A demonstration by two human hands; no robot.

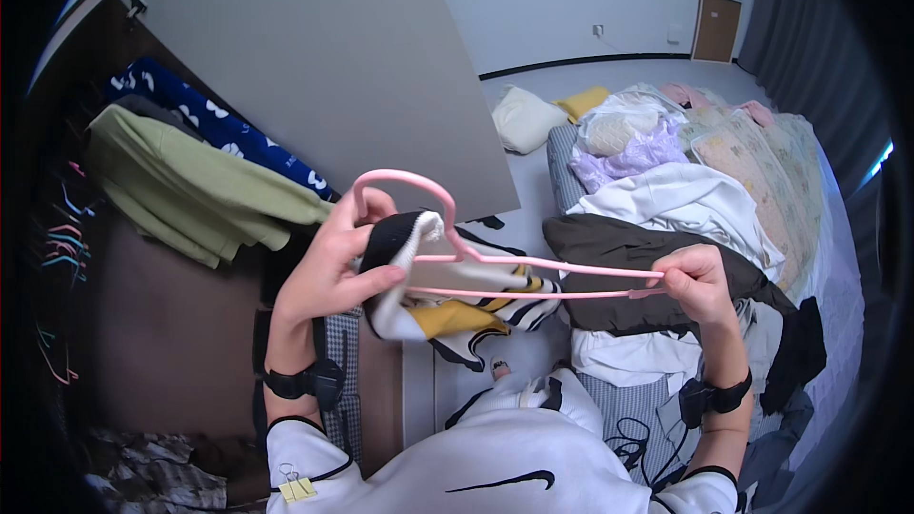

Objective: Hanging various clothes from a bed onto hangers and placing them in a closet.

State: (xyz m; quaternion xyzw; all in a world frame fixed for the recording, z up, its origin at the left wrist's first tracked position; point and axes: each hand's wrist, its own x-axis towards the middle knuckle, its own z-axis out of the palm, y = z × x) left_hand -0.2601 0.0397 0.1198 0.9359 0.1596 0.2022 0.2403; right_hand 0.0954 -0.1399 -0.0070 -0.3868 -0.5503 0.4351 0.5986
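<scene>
A pink clothes hanger [564, 267] is stretched sideways before my chest, its hook curving upward near my left hand. My right hand [696, 278] pinches the hanger's right end. My left hand [343, 257] grips a knitted garment [457, 319] by its black and white edge, thumb in front. White, yellow and black stripes run along this garment, which hangs below the hanger. The hanger's left part passes into the cloth and is hidden there. Part of the garment is blurred.
At left, an open wardrobe [171, 343] holds a green sweater [178, 185], a blue patterned garment [214, 121] and several hangers [64, 243]. Its grey door [321, 71] stands ahead. On the right, a bed [842, 285] bears piled clothes, including a dark brown garment [614, 285]. A white pillow [528, 119] lies beyond.
</scene>
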